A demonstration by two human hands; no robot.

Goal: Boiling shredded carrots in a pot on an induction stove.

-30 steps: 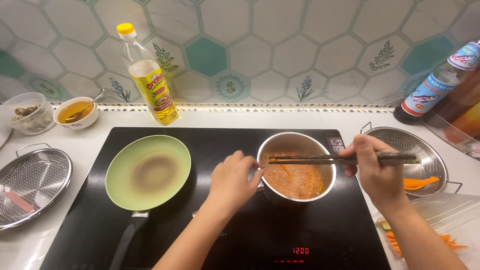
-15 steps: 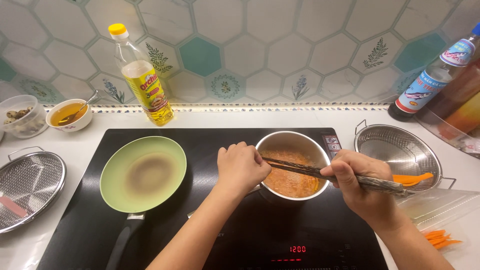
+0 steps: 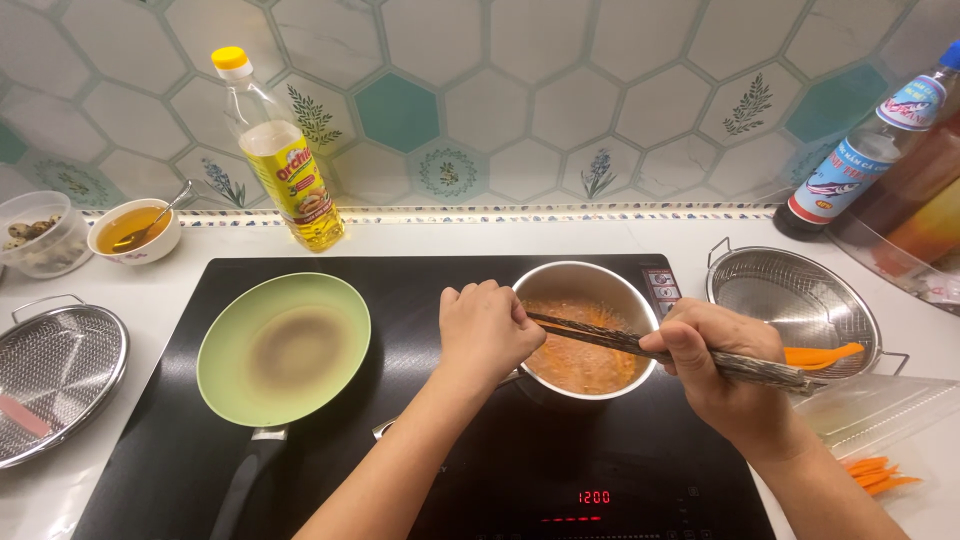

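A small steel pot [image 3: 588, 283] of orange liquid and shredded carrot stands on the black induction cooktop [image 3: 420, 290]. My left hand [image 3: 485, 330] is closed against the pot's left rim, apparently on its handle. Dark wooden chopsticks [image 3: 600, 338] are gripped in my right hand [image 3: 715, 370], with their tips dipped into the pot's contents at the left side. Both forearms reach in from the bottom edge.
A green frying pan [image 3: 283, 345] with a browned centre sits at the left of the cooktop. Behind it are an oil bottle [image 3: 280, 160], a sauce bowl with spoon [image 3: 133, 230] and a plastic tub [image 3: 35, 235]. Steel colanders [image 3: 55, 375] [image 3: 795, 300] flank the cooktop. Carrot strips [image 3: 875, 470] lie at right, sauce bottles [image 3: 860, 150] behind.
The chopsticks went from lying level across the pot's rim to angling down into the contents. My left hand slid right, from beside the pot onto its left rim.
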